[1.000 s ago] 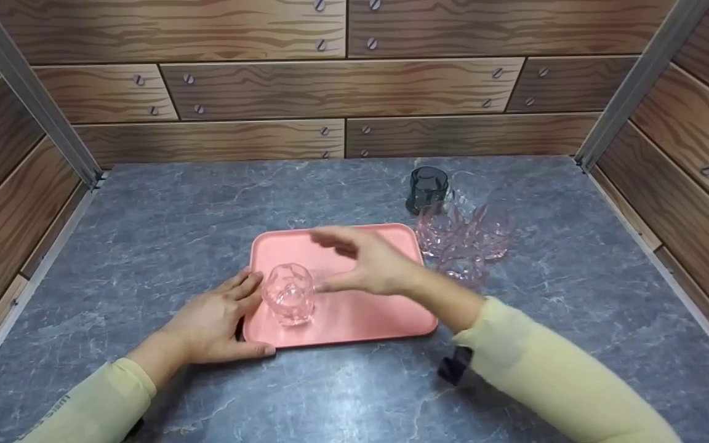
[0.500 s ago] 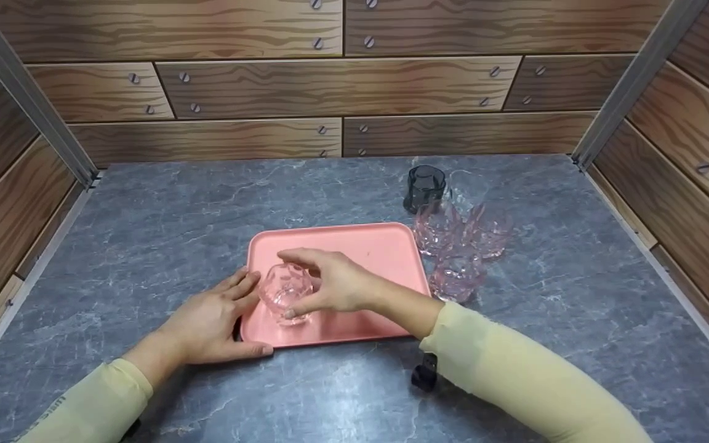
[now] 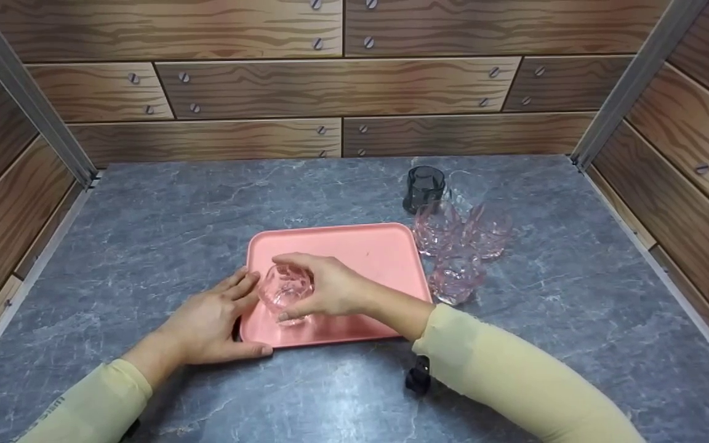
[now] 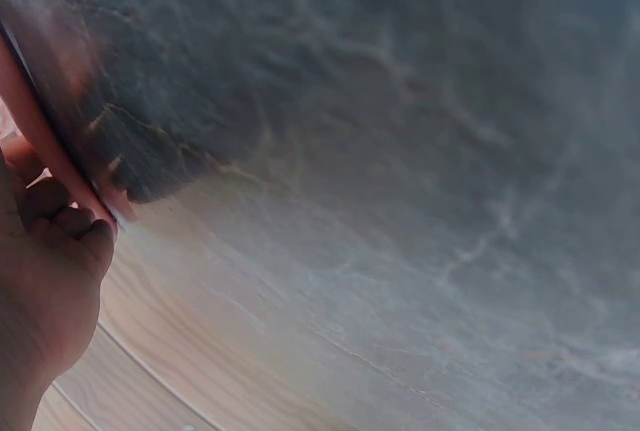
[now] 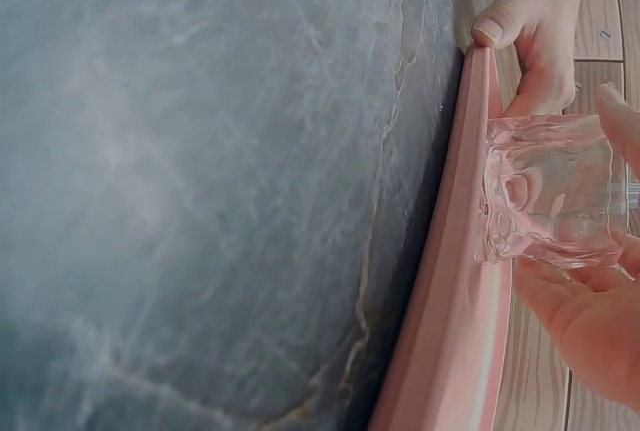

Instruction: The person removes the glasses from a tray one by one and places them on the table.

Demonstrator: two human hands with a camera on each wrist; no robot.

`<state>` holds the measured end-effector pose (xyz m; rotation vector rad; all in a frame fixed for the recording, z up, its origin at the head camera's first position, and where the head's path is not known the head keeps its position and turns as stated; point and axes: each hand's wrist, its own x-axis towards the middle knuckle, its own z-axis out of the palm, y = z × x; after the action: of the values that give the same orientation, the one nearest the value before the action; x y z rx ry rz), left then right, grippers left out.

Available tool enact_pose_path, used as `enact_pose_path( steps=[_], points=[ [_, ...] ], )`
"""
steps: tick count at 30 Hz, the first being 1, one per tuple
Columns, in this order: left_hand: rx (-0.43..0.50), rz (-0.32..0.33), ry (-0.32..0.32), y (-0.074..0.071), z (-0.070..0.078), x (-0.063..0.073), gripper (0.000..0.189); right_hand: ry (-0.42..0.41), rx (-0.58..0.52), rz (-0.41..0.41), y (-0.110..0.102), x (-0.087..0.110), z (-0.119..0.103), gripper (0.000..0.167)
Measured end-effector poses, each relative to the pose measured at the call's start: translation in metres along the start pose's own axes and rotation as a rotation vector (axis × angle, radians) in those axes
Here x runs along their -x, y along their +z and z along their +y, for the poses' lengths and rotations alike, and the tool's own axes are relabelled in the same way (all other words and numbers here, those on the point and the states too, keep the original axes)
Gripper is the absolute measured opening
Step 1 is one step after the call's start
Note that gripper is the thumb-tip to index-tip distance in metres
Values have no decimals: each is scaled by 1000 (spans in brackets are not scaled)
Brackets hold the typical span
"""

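A pink rectangular tray (image 3: pixel 360 246) lies on the table, and a clear faceted glass (image 3: pixel 285 288) stands on its left part. My right hand (image 3: pixel 336 289) reaches around the glass, thumb on the near side and fingers on the far side. In the right wrist view the glass (image 5: pixel 550 191) sits upright on the tray (image 5: pixel 450 281), between thumb and fingers of the right hand (image 5: pixel 590 321). My left hand (image 3: pixel 213 323) holds the tray's near left corner, its thumb along the front edge and fingers over the left edge. The left wrist view shows the left hand (image 4: pixel 55 271) with bent fingers at the rim.
Right of the tray stand several pinkish clear glasses (image 3: pixel 456 274), close together and near its right edge. Behind them is a dark grey glass (image 3: pixel 425 187). Wood-patterned walls (image 3: pixel 342 89) enclose the grey marbled table (image 3: pixel 176 209) at the back and sides.
My right hand has moved left from over the tray's middle and taken hold of the clear glass. The left hand stays at the tray's corner.
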<state>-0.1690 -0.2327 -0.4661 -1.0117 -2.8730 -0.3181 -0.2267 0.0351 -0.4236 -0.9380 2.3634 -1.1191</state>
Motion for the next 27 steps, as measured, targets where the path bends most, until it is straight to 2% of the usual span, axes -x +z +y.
enact_pose_path(
  steps=[11, 18, 27],
  points=[
    [5, 9, -2, -1, 0, 1, 108, 15, -57, 35, 4, 0, -2, 89],
    [8, -5, -6, -1, 1, 1, 107, -7, -31, 52, 4, 5, 0, 87],
    [1, -17, -16, -1, 1, 1, 110, 30, -40, 51, 0, 14, 0, 90]
  ],
)
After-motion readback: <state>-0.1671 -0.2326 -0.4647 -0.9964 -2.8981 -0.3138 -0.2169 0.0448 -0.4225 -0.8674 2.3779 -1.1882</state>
